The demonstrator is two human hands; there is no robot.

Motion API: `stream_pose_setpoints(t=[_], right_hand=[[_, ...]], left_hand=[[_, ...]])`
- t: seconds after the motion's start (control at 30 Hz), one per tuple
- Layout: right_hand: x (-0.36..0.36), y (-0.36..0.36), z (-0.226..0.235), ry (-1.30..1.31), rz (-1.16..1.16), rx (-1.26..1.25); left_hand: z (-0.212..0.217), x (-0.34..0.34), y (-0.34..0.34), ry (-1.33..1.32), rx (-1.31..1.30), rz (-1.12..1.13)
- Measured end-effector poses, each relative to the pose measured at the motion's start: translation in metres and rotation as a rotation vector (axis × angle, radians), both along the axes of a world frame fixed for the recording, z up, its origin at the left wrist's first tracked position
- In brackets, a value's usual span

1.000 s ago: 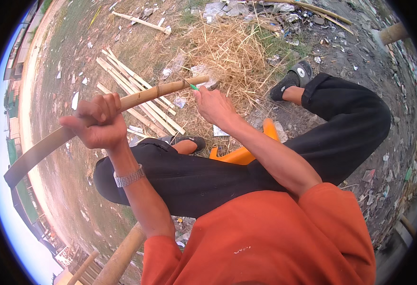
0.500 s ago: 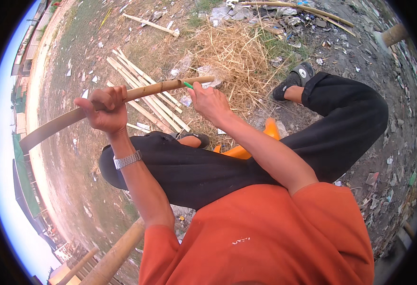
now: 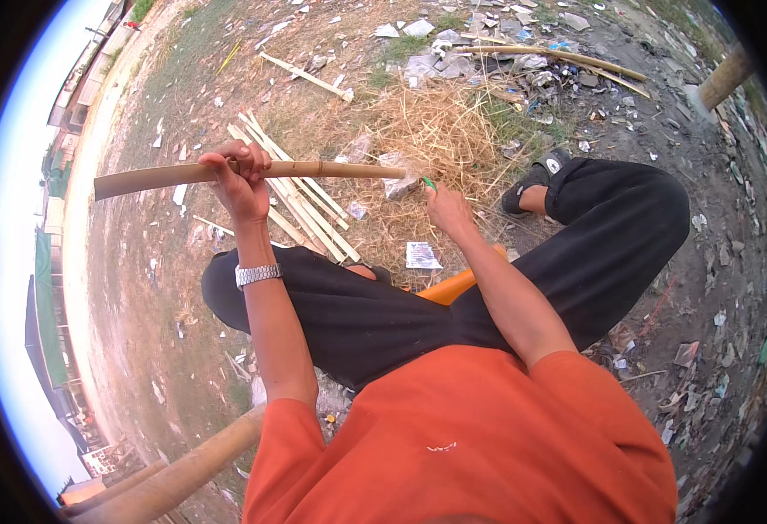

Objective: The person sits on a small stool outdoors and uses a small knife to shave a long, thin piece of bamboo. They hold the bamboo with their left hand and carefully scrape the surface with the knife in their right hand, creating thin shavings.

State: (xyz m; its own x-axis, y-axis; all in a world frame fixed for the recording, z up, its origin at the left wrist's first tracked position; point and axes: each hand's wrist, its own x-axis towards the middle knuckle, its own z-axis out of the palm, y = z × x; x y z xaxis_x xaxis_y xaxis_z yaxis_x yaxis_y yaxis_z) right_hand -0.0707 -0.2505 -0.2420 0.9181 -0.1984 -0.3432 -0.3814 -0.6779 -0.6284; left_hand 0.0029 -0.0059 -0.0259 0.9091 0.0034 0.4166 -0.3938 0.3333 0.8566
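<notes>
A long split bamboo strip [image 3: 340, 169] stretches nearly level across the view. My left hand [image 3: 242, 179] grips it near its middle, with the fingers wrapped round it and a metal watch on that wrist. In my closed right hand [image 3: 450, 211] is a small green-handled tool [image 3: 429, 183], just past the strip's right end. Its working end is too small and blurred to make out. Several pale bamboo strips [image 3: 314, 223] lie on the ground beyond my knees. Beside them is a heap of straw-coloured shavings [image 3: 440, 127].
Part of an orange seat [image 3: 453, 286] shows between my legs. A thick bamboo pole [image 3: 183, 467] slants in at lower left. Farther off are a long bamboo piece [image 3: 558, 58], a loose strip [image 3: 307, 77] and an upright post [image 3: 724, 79]. Litter is scattered over the ground.
The bamboo strip has swung from a slant to nearly level. My right hand has moved right and slightly down, off the strip to beyond its end. My left hand has shifted right.
</notes>
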Motion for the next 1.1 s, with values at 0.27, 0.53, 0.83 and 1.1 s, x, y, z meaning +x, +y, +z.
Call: stream_pose_setpoints(t=[0.27,0.53,0.83,1.1], right_hand=[[0.014,0.046,0.083,-0.236,0.201,0.171],[0.034,0.047,0.014,-0.044,0.189,0.019],[0.058,0.045,-0.056,0.053,0.17,-0.071],[0.074,0.033,-0.138,0.122,0.171,-0.132]], left_hand=[[-0.006,0.001,-0.017,-0.005,-0.065,0.162],[-0.004,0.0,-0.02,0.032,-0.003,0.195],[-0.006,0.002,-0.018,0.031,0.015,0.131],[-0.003,0.003,-0.028,0.027,0.021,0.07]])
